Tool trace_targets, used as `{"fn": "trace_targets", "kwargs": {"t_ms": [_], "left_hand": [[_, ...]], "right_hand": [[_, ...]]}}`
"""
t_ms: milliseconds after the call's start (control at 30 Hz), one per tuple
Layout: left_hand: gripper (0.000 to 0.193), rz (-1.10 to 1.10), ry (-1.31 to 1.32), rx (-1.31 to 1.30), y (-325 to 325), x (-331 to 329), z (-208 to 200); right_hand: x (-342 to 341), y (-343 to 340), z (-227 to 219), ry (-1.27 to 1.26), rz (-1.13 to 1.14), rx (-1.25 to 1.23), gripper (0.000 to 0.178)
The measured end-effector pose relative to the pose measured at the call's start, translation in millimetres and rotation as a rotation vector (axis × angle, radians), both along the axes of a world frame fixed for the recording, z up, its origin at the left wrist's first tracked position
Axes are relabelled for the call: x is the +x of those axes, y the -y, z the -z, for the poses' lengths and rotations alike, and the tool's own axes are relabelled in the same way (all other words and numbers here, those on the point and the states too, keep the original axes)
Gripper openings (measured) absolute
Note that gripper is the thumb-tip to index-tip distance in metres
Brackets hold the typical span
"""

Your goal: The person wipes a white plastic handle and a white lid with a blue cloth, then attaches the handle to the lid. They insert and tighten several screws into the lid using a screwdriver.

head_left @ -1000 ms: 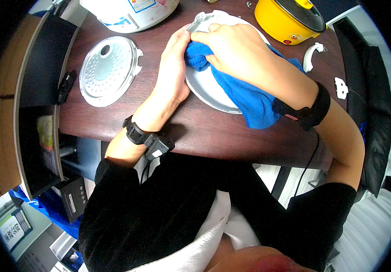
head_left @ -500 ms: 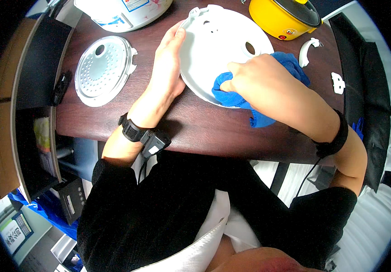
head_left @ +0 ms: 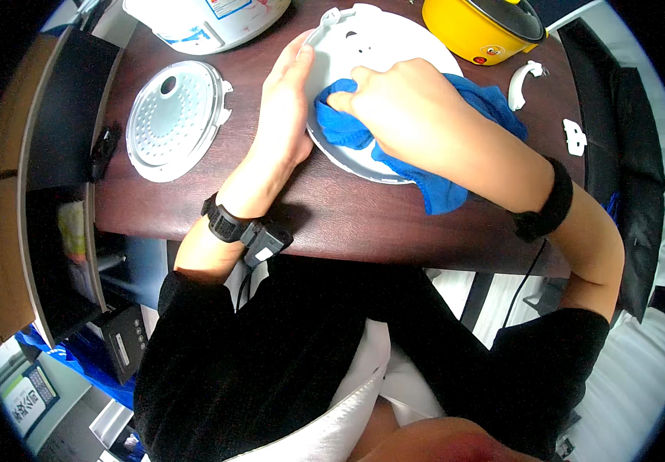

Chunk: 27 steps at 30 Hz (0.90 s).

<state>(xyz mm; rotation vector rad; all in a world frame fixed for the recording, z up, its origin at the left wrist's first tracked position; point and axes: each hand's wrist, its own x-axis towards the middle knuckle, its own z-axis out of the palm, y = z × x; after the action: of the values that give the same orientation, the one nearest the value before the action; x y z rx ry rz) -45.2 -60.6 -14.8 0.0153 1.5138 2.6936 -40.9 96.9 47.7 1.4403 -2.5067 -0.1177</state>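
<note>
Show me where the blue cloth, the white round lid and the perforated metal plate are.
blue cloth (head_left: 444,192), head view, on its lower corner hanging off the lid.
white round lid (head_left: 382,50), head view, on its bare upper surface.
perforated metal plate (head_left: 174,123), head view, on its centre.

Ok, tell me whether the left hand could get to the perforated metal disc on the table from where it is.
Probably yes. The left hand lies flat against the white round lid's edge, holding nothing, and the perforated metal disc sits apart on its outer side with only bare table between them.
</note>
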Motion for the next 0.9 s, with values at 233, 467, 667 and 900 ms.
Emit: {"fn": "trace_targets", "kwargs": {"t_ms": [233, 467, 667, 900], "left_hand": [[0.037, 0.014, -0.011, 0.004, 4, 0, 1], [0.037, 0.015, 0.019, 0.035, 2, -1, 1], [0.037, -0.019, -0.014, -0.019, 0, 4, -8], [0.037, -0.042, 0.008, -0.013, 4, 2, -3]], "right_hand": [[13, -23, -7, 0.222, -0.06, 0.093, 0.018], [4, -12, 7, 0.158, 0.012, 0.053, 0.03], [-39, -23, -2, 0.074, 0.137, -0.119, 0.048], [-2, -49, -22, 0.6, -0.073, -0.112, 0.033]]}}
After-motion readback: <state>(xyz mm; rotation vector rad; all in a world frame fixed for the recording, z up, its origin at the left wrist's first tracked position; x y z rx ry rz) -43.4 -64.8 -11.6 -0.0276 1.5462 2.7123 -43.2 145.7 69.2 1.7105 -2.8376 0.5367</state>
